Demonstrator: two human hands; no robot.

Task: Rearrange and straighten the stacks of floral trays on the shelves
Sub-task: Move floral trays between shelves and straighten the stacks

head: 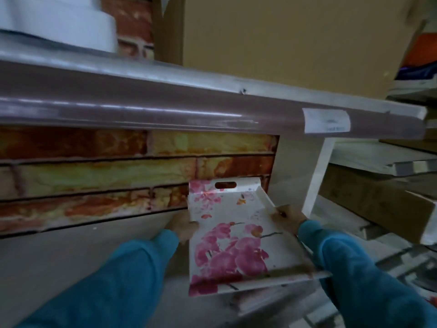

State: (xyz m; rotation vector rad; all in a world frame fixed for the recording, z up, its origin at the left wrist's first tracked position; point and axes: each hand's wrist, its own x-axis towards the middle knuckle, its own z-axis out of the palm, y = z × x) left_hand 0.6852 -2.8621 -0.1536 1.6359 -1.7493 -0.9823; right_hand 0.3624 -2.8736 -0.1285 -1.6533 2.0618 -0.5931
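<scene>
Left hand (pixel 185 224): closed on the left rim of the floral tray (pixel 233 242), thumb seen over the edge, remaining fingers hidden beneath. Right hand (pixel 287 217): closed on the right rim, farther along the tray, fingertips curled over the lip. Both arms are covered by teal sleeves (pixel 113 275).

The tray is held between the two hands, its far end with the handle slot (pixel 225 185) tilted up toward the brick-pattern back panel (pixel 94 171), its near edge lower and closer to the camera. It is white with pink orchid print. It is located at the right end of the lower shelf (pixel 71 256), just left of the white upright (pixel 316 176). Beneath its near edge a further pale edge is glimpsed, possibly the stack; this is too blurred to confirm.

Step judged in hand: one tray is being carried or aligned in the bay, either lifted from or set onto a stack. The next move is judged to call for the tray being levelled, squared to the upright and back panel, and lowered flush.

Writing: a white label (pixel 326 121) is fixed on the shelf-edge strip (pixel 165 114) above, at right; its print is blurred and cannot be read. No brand is seen on the tray. On the upper shelf, a white object (pixel 71 22) at far left and a cardboard box (pixel 283 39) are noted.
</scene>
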